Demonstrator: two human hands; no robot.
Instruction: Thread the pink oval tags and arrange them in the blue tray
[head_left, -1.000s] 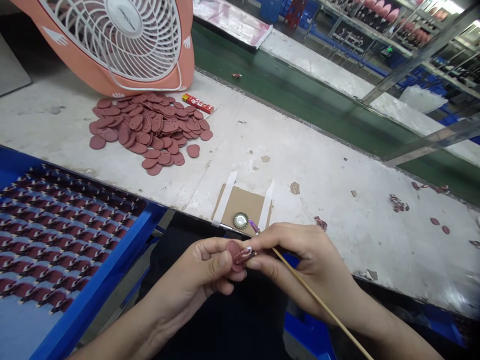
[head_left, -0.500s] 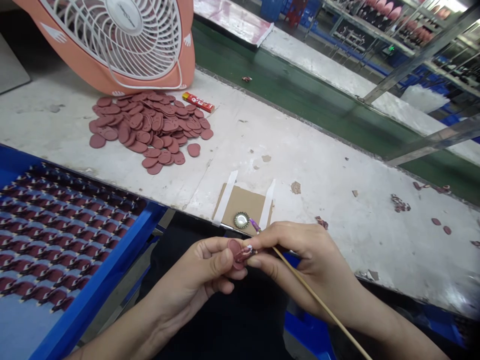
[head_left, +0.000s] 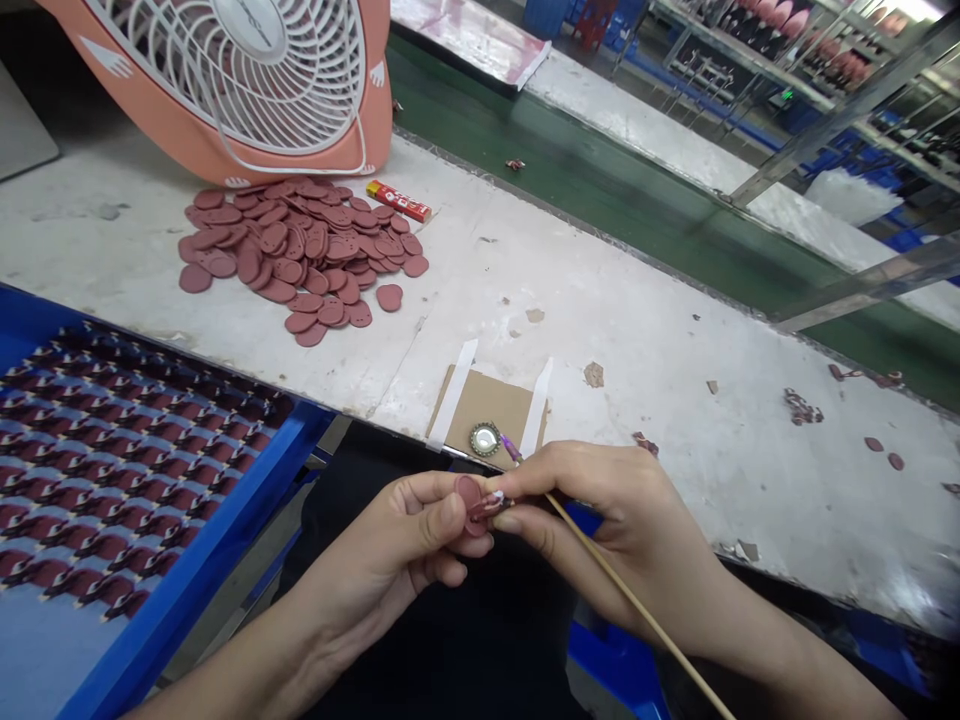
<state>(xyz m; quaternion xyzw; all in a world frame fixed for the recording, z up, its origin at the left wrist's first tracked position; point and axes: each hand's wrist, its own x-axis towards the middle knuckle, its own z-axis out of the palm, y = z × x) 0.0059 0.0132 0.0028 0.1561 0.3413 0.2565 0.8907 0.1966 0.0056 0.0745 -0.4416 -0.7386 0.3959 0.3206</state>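
I am holding the small dark-red piece (head_left: 474, 508) in front of me, at the near edge of the table (head_left: 525, 255). My left hand (head_left: 424, 535) is pinching its left, round end between thumb and fingers. The piece's narrower end is pointing right, toward the fingertips of my right hand (head_left: 600, 530), so it is lying between both hands, and both are equally near. My right thumb and index finger are almost closing around this narrow end; whether they are pressing it, I cannot tell. The right hand is also gripping a thin stick (head_left: 637, 608), which is running from the near right to the far left, its purple tip showing just beside the cap (head_left: 485, 439).

The cap is sitting on the cardboard (head_left: 495, 400), with a pale shine inside; what it is containing, I cannot tell. At the left, the blue tray (head_left: 206, 560) is carrying many small figures (head_left: 109, 548) in rows. Farther to the left on the table, a pile of discs (head_left: 322, 245) is lying before the fan (head_left: 255, 80).
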